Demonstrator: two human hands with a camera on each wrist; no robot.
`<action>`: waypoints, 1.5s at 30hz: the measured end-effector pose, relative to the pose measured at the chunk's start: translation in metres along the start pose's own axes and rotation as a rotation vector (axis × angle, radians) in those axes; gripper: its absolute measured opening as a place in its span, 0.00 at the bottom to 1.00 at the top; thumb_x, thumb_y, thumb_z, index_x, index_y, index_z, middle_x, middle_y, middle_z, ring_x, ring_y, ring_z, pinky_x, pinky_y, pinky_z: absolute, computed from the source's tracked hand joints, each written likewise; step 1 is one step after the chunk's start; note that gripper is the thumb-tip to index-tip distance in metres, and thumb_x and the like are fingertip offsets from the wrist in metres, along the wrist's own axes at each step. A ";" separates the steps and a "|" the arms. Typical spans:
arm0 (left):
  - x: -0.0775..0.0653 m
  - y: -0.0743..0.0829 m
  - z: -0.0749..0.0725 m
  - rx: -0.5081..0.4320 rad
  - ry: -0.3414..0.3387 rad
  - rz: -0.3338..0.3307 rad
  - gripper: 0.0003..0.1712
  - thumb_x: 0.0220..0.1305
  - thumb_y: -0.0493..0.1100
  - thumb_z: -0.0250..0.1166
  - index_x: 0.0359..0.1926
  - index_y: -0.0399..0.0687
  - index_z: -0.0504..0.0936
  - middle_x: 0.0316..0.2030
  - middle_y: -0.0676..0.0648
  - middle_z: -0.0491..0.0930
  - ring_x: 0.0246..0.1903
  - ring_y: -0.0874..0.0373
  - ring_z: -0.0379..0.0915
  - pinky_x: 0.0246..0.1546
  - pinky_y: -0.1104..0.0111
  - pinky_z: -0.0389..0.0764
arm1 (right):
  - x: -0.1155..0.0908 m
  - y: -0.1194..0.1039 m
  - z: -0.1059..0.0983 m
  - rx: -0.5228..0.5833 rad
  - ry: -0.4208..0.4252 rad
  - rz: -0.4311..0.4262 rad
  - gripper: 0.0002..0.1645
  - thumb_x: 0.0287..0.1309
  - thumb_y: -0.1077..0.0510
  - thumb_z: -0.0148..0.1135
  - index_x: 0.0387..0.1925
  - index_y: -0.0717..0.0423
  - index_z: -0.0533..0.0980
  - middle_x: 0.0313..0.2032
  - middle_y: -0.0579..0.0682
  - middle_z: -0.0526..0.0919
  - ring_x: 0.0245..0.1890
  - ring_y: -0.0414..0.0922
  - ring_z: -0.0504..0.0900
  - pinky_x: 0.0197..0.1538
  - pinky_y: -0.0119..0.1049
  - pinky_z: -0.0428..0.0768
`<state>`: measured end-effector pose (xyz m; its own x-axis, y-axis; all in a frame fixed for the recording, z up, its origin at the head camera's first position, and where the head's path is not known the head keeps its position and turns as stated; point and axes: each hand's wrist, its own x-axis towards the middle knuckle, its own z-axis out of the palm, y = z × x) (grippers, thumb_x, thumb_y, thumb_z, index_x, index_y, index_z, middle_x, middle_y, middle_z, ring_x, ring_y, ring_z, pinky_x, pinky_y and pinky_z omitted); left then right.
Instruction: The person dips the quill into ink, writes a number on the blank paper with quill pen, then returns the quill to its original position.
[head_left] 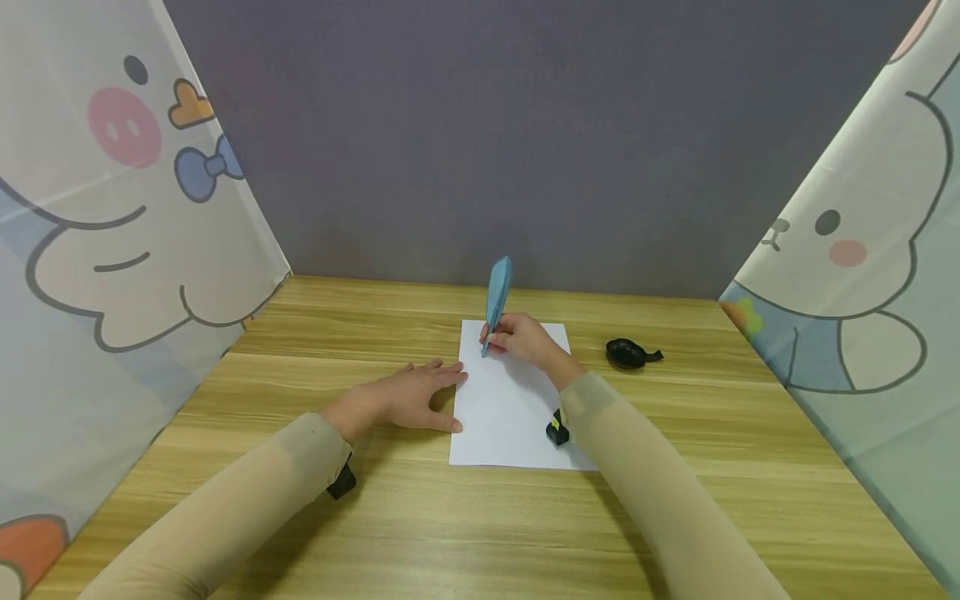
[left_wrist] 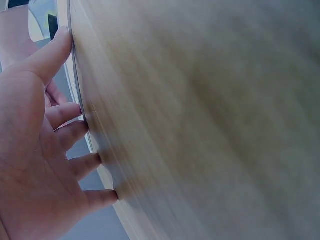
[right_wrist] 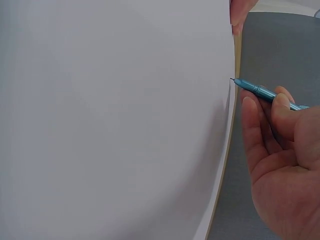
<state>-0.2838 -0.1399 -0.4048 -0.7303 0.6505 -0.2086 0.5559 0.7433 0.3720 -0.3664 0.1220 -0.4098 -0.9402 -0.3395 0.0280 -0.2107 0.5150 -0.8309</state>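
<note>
There it was, a blue pen [head_left: 498,293] just above the middle of the head view, pinched between thumb and fingers of the right hand [head_left: 522,340]! Its long axis ran steeply, feather-shaped top leaning slightly right, nib down over the upper left of the white paper [head_left: 502,417]; whether it touched, I couldn't tell. Most of that sheet stretched below the grip, long side running down the frame. And the left hand [head_left: 412,396], lower left of the nib, lay with fingers spread, gripping nothing, fingertips at the sheet's left edge. Writing or brands? None legible; the yellow mark [head_left: 556,423] near the right cuff was too small to read.
</note>
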 end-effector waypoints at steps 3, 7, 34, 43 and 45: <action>0.000 0.001 0.000 0.000 -0.001 0.001 0.56 0.72 0.72 0.68 0.88 0.50 0.60 0.89 0.47 0.53 0.88 0.36 0.43 0.82 0.27 0.49 | 0.000 0.001 0.000 0.004 -0.009 -0.003 0.10 0.81 0.61 0.62 0.51 0.61 0.87 0.50 0.58 0.93 0.44 0.45 0.90 0.50 0.35 0.88; 0.000 0.001 -0.001 -0.001 -0.004 0.001 0.56 0.72 0.72 0.68 0.88 0.49 0.60 0.89 0.46 0.53 0.88 0.36 0.43 0.82 0.27 0.49 | 0.000 0.000 0.001 0.002 -0.013 -0.004 0.10 0.80 0.61 0.63 0.50 0.59 0.88 0.49 0.57 0.94 0.43 0.44 0.90 0.50 0.36 0.89; 0.001 -0.002 0.001 0.006 -0.001 0.012 0.56 0.72 0.72 0.68 0.87 0.48 0.60 0.89 0.46 0.53 0.88 0.35 0.43 0.81 0.26 0.50 | -0.009 -0.008 0.008 0.040 -0.081 -0.026 0.11 0.80 0.63 0.62 0.52 0.64 0.86 0.51 0.61 0.93 0.46 0.47 0.92 0.52 0.38 0.91; 0.001 -0.001 0.001 0.016 -0.013 0.005 0.57 0.72 0.72 0.67 0.88 0.48 0.60 0.89 0.46 0.53 0.88 0.35 0.43 0.82 0.27 0.50 | -0.013 -0.010 0.010 0.019 -0.096 -0.021 0.11 0.80 0.64 0.61 0.52 0.65 0.86 0.51 0.61 0.93 0.48 0.49 0.92 0.53 0.39 0.91; 0.001 -0.001 0.000 0.015 -0.017 0.002 0.57 0.72 0.72 0.67 0.88 0.48 0.60 0.89 0.46 0.52 0.88 0.36 0.42 0.82 0.27 0.50 | -0.013 -0.010 0.010 0.020 -0.102 -0.023 0.11 0.80 0.64 0.61 0.52 0.65 0.86 0.51 0.61 0.93 0.48 0.49 0.93 0.53 0.39 0.91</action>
<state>-0.2851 -0.1398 -0.4059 -0.7226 0.6543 -0.2231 0.5631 0.7443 0.3590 -0.3492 0.1133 -0.4071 -0.9028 -0.4300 -0.0081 -0.2260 0.4905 -0.8416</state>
